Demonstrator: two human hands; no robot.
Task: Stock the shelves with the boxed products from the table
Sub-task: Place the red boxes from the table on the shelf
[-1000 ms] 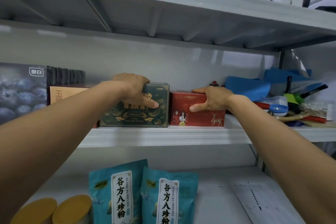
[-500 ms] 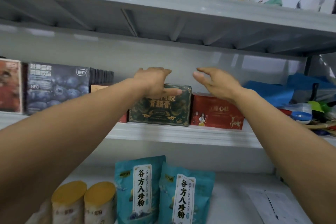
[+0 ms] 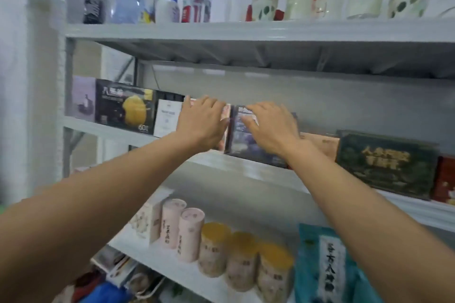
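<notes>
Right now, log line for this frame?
left hand: flat, at red box | right hand: flat, at blue box | level: middle shelf

Upright dark blue box (image 3: 245,147) (blurred), middle shelf (image 3: 236,163)

**Bare forearms, bare hands**

Two forearms, uncovered from the near edge to the far wrists. Left hand (image 3: 202,125) and right hand (image 3: 270,128) bare as well, plain throughout. Slightly blurred, so finer marks unreadable.

Three yellow-lidded tubs (image 3: 214,249) and two pink tubes (image 3: 172,224).
</notes>
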